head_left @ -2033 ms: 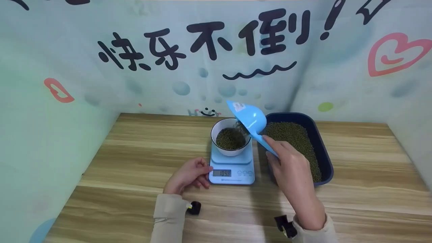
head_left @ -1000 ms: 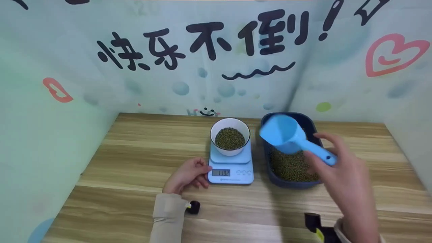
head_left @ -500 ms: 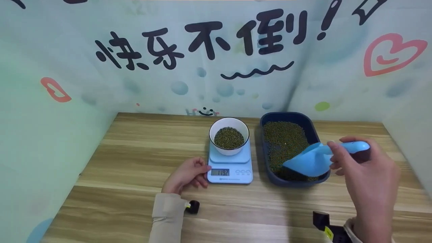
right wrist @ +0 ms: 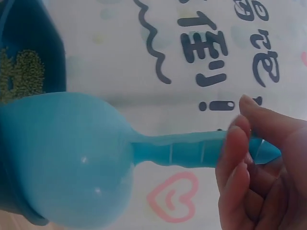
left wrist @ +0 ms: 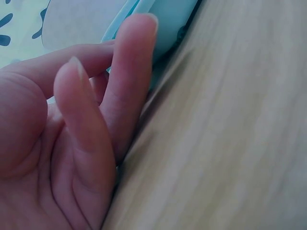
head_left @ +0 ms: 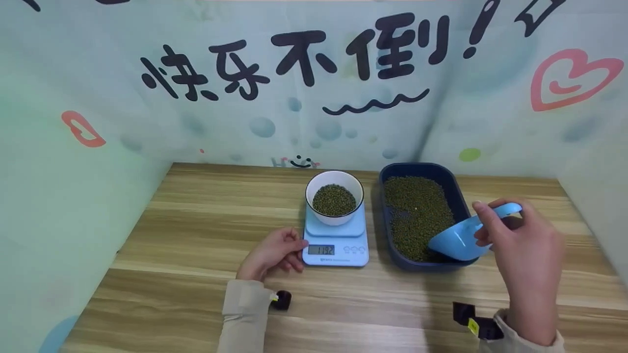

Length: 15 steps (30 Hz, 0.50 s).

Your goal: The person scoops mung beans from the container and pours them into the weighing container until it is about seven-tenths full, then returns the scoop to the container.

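Observation:
My right hand (head_left: 527, 245) holds a light-blue plastic scoop (head_left: 456, 240) by the end of its handle. The scoop leans over the near right corner of a dark-blue tub (head_left: 461, 196) of green mung beans (head_left: 417, 215), with its lip down at the beans. In the right wrist view the scoop (right wrist: 72, 153) shows its rounded back. My left hand (head_left: 274, 252) pinches the left edge of a pale-blue kitchen scale (head_left: 338, 257), thumb by the display. On the scale stands a white, dark-rimmed bowl (head_left: 334, 220) with mung beans inside. The display appears to read 119.2.
The tub stands just right of the scale on a wood-grain table (head_left: 206, 211). A printed cloth backdrop (head_left: 245, 132) rises behind the table and along both sides. Small black devices sit at both wrists.
Beans poured from the scoop into the bowl, and the reading rose to 119.2. My right hand then moved right and lowered the scoop into the tub. The left hand stayed put.

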{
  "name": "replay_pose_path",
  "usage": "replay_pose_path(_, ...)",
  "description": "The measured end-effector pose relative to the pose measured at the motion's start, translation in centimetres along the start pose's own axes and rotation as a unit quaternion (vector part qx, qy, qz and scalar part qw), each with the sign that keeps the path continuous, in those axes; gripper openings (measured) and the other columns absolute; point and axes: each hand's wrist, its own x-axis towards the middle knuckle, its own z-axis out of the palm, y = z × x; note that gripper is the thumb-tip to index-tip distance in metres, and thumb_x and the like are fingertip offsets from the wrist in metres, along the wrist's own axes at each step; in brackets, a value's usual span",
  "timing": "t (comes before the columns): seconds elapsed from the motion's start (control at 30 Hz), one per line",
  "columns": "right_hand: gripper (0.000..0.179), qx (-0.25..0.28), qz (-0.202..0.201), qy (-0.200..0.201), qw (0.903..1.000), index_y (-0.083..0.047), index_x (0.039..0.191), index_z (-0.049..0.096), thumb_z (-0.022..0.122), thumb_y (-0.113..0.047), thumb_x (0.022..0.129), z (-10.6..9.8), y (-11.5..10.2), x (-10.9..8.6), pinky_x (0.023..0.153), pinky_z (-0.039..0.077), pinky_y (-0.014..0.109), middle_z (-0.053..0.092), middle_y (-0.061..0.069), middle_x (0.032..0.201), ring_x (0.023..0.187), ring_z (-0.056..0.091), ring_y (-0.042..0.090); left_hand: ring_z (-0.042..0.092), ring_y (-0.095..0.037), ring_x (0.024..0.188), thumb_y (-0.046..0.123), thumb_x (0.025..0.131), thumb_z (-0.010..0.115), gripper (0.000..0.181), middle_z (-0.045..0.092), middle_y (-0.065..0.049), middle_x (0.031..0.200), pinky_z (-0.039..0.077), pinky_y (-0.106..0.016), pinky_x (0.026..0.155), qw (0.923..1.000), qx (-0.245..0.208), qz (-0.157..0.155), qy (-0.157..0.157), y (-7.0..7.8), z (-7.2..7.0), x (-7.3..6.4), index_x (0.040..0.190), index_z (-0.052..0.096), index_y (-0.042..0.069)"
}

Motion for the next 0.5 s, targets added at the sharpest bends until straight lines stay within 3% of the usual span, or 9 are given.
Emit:
replay_pose_path(0.23,0.045,0.058,0.02,-0.038,0.9974,-0.01,0.105,0.059,0.055,-0.049,0.082,-0.3,0.4,0.2,0.051,0.05,0.021,0.066,0.001,0.067,0.06,0.063,0.007,0.064,-0.023,0.059,0.027,0.086,0.059,0.025,0.061,-0.013,0.074,0.044,-0.022,0.042,1.0,0.0,-0.004,0.001,0.2,0.0,-0.1,0.089,0.047,0.005)
replay_pose_path(0.5,0.052,0.084,0.001,-0.157,0.984,-0.002,0.118,0.053,0.05,-0.044,0.087,-0.6,1.2,0.4,0.06,0.052,0.025,0.069,0.008,0.078,0.071,0.066,0.015,0.064,-0.024,0.061,0.027,0.085,0.06,0.026,0.062,-0.014,0.076,0.045,-0.023,0.043,0.9999,-0.003,-0.014,0.006,0.2,0.0,-0.1,0.09,0.047,0.005)
